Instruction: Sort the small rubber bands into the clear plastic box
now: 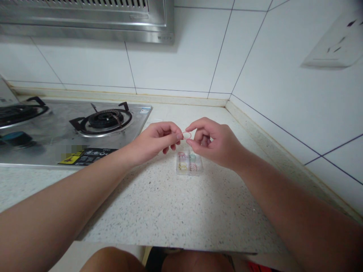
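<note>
Left hand [159, 138]: thumb and forefinger pinched on one edge of a thin, pinkish-red loop [186, 132], a grip that apparently leaves the loop's remainder exposed. Right hand [217, 142]: thumb and forefinger parted, at the loop's free side; whether either fingertip touches it cannot be told. Just below and between both hands, a clear plastic compartment box [189, 174] rests on the speckled white countertop [170, 211], presumably for easy reach, its coloured contents seemingly separated by colour.

Left hand [157, 138] pinches thin reddish loop [186, 132]; right hand [217, 141] just beside, fingers [202, 122] parted. Clear box [189, 174], coloured contents, on counter [176, 207]. Stove [61, 132] to left.
</note>
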`<move>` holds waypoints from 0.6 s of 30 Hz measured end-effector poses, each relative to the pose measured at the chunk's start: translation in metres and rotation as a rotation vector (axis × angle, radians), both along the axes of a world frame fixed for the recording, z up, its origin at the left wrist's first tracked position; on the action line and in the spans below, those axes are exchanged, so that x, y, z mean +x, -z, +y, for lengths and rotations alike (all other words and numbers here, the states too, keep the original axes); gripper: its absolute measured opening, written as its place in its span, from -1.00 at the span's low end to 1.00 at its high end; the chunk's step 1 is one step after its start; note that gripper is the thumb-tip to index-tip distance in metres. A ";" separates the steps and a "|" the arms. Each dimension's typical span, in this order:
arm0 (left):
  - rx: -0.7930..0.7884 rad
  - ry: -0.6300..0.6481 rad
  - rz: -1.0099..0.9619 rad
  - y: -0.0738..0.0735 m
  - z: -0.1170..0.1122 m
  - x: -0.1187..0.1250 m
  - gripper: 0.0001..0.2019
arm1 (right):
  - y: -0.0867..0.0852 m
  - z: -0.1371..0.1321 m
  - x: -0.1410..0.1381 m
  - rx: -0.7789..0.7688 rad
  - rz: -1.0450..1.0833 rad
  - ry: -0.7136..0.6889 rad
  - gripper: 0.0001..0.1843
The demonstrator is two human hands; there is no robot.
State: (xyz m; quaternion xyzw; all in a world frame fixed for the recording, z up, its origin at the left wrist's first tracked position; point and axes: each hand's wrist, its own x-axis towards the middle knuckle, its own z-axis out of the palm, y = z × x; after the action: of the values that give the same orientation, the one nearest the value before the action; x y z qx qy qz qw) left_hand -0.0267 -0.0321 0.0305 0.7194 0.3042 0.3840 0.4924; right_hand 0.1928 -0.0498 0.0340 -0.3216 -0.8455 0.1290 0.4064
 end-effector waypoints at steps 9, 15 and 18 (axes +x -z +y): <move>0.006 -0.008 0.003 0.001 0.000 0.000 -0.81 | 0.000 0.000 0.000 0.043 0.005 0.014 -0.83; -0.004 0.002 -0.002 0.001 -0.001 0.000 -0.79 | -0.001 -0.001 -0.001 0.056 0.005 0.012 -0.89; -0.004 0.010 -0.006 0.001 0.000 0.000 -0.78 | -0.002 -0.001 -0.001 0.058 0.006 0.012 -0.89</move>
State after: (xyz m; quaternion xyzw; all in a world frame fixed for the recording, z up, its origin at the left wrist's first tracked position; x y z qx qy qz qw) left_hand -0.0270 -0.0325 0.0297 0.7187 0.2998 0.3834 0.4966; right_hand 0.1921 -0.0507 0.0356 -0.3143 -0.8458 0.1029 0.4186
